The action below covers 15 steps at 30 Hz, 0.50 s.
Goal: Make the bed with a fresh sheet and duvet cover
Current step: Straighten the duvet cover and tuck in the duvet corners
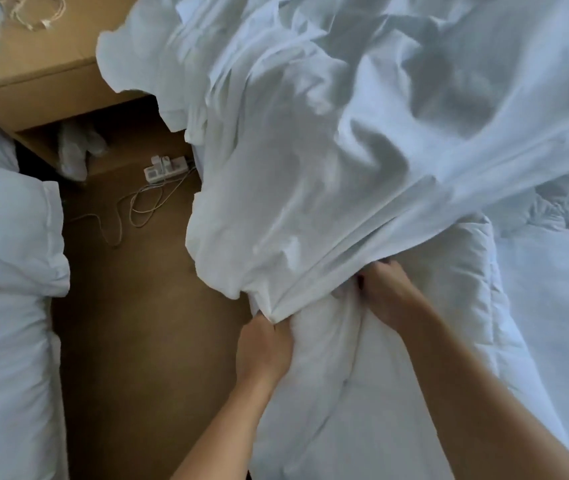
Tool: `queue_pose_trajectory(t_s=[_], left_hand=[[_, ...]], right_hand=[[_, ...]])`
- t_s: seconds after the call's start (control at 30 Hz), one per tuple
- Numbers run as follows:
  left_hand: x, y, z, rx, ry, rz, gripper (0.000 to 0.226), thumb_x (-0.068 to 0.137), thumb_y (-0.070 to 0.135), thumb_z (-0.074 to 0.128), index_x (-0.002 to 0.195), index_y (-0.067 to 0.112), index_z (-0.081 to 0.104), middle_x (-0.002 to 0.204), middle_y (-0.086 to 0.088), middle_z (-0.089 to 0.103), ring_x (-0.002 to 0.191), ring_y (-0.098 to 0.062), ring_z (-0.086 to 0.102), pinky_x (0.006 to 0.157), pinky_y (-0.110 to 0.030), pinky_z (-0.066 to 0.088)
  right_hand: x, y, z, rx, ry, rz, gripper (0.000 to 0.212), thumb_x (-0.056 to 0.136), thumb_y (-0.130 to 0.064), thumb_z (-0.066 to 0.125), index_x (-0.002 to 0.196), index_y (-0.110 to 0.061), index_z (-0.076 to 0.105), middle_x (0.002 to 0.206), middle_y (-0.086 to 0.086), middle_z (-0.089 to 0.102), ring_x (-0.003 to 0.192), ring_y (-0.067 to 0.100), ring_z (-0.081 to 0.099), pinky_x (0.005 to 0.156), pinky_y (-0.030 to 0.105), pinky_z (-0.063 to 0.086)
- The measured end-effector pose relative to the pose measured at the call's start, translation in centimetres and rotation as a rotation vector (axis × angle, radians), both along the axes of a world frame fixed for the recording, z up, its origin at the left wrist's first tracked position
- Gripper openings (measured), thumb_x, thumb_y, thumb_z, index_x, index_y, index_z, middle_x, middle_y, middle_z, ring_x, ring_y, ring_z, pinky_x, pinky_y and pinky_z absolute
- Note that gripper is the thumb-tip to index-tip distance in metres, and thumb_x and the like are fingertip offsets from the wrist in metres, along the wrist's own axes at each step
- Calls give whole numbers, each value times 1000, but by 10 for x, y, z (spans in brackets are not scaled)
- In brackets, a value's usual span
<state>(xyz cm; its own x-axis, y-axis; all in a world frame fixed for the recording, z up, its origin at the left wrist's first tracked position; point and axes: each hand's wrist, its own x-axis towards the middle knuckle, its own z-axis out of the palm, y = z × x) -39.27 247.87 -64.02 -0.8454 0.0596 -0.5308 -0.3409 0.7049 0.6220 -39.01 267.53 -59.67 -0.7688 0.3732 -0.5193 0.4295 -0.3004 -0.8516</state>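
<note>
Both the left hand (264, 348) and right hand (387, 294) clutch the cover (310, 168) over the near end of the duvet (397, 393). The cover stretches away rightward, white, crumpled

Cover (345, 150), 12 o'clock: thin white cloth, matt, heavily creased.
Duvet (449, 271), 4 o'clock: padded quilted cloth, soft, matt.
Bedding (6, 254), 9 o'clock: white cloth, puffy.
Floor (130, 323), 7 o'clock: brown wood look, smooth, dull.
Nightstand (33, 64), 10 o'clock: tan wood, smooth.
Strip (165, 168): white plastic, slight gloss.
</note>
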Motion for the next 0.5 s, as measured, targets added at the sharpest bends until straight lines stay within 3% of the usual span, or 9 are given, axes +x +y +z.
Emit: queue_pose_trajectory(t_s=[0.03, 0.1, 0.17, 0.27, 0.37, 0.43, 0.5], left_hand=[[9, 2, 1, 28, -34, 34, 30, 99, 33, 40, 86, 20, 65, 85, 4, 68, 78, -14, 64, 61, -27, 45], [28, 10, 0, 73, -137, 91, 30, 99, 34, 42, 89, 21, 67, 90, 2, 69, 87, -22, 65, 73, -32, 51], [31, 19, 2, 125, -204, 165, 29, 100, 30, 41, 90, 22, 68, 91, 3, 68, 89, -23, 65, 79, -35, 53], [9, 21, 9, 89, -111, 276, 22, 97, 17, 44, 93, 11, 65, 86, 1, 64, 82, -23, 63, 67, -30, 46], [5, 24, 12, 34, 33, 230, 25, 90, 11, 45, 104, 13, 65, 87, 5, 66, 76, -14, 64, 57, -21, 45], [21, 28, 8, 63, -4, 272, 31, 92, 14, 47, 118, 22, 60, 100, 8, 67, 91, -19, 67, 68, -21, 47], [35, 25, 0, 25, -35, 247, 34, 96, 20, 45, 129, 25, 56, 118, 1, 66, 112, -29, 63, 85, -31, 43]], right_hand=[[5, 29, 1, -145, 134, -132, 31, 67, -16, 77, 98, -14, 74, 95, 1, 74, 97, 19, 68, 88, 31, 54], [5, 56, 14, -531, 302, -338, 23, 86, -30, 64, 105, -22, 76, 107, -3, 76, 107, 15, 69, 97, 31, 53], [-6, 58, 23, -675, 233, -428, 36, 97, -39, 54, 118, -18, 75, 121, 4, 73, 112, 22, 70, 90, 39, 58], [27, 39, 15, -556, 55, -542, 45, 99, -60, 45, 126, -33, 69, 119, -2, 74, 102, 23, 73, 73, 42, 61], [113, 4, 3, -642, 9, -767, 50, 84, -75, 56, 126, -49, 62, 126, -11, 70, 113, 24, 68, 85, 53, 58], [148, -15, -8, -736, 87, -766, 66, 79, -74, 59, 135, -39, 57, 128, -9, 69, 119, 22, 66, 90, 50, 57], [155, -30, -10, -676, 65, -644, 72, 80, -62, 68, 137, -21, 56, 120, -8, 73, 112, 16, 69, 84, 35, 60]])
